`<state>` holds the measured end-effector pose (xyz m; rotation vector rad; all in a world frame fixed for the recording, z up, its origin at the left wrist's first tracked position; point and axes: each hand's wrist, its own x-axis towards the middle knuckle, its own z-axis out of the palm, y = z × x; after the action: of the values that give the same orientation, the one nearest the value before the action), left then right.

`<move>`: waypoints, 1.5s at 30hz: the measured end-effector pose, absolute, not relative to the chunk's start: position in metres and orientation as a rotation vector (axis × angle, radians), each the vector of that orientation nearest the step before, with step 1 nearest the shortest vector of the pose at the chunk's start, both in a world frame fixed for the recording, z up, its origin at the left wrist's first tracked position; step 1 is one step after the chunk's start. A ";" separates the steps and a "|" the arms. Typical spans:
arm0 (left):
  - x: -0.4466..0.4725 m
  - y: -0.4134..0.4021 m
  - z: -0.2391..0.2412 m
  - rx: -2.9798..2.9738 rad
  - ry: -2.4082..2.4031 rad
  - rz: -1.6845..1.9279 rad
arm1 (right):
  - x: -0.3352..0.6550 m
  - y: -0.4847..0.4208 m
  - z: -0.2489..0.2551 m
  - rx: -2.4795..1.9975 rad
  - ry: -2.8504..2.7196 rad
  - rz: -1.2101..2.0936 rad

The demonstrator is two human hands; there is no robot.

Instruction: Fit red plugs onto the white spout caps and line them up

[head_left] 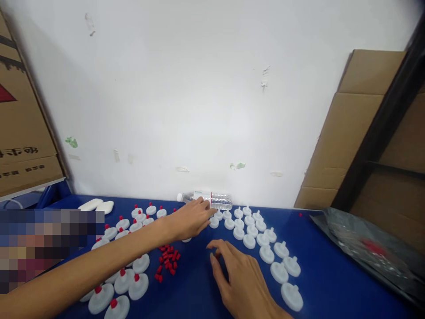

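Observation:
Stretched across the table, my left hand (194,218) has its fingertips at the near edge of a group of white round plastic pieces with short stems (238,233). Its index finger and thumb look apart beside one white piece (214,222), whose stem the fingers partly hide. My right hand (239,277) hovers lower over the blue table, thumb and index finger curved apart with nothing between them. Left of it lies a loose pile of small red caps (168,261). Further left, several white pieces with red caps on their stems (138,286) stand partly behind my left forearm.
A clear plastic bottle (221,200) lies against the white wall (206,88). Two plain white ovals (105,207) rest at the back left. A grey plastic bag (365,248) lies at the right. Cardboard (345,128) leans behind it, and a carton (26,115) stands left.

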<state>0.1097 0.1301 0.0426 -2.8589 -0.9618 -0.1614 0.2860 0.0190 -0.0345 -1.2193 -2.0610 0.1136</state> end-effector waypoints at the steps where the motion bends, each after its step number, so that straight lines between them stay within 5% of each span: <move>1: 0.115 0.134 0.042 -2.861 -0.947 -0.135 | 0.287 0.020 -0.036 -1.210 -2.070 0.111; 16: 0.095 0.069 0.093 -3.177 -1.105 -0.219 | 0.285 0.018 -0.036 -1.274 -2.057 0.100; 28: 0.068 0.080 0.092 -3.108 -1.428 0.481 | 0.288 0.018 -0.042 -1.299 -2.105 0.137; 45: 0.072 0.091 0.073 -3.187 -1.411 0.540 | 0.288 0.016 -0.042 -1.304 -2.115 0.142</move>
<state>0.0722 0.0906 0.0733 -3.1873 -1.4110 0.5396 0.2883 0.0164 -0.0424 -1.3045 -2.1148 0.1422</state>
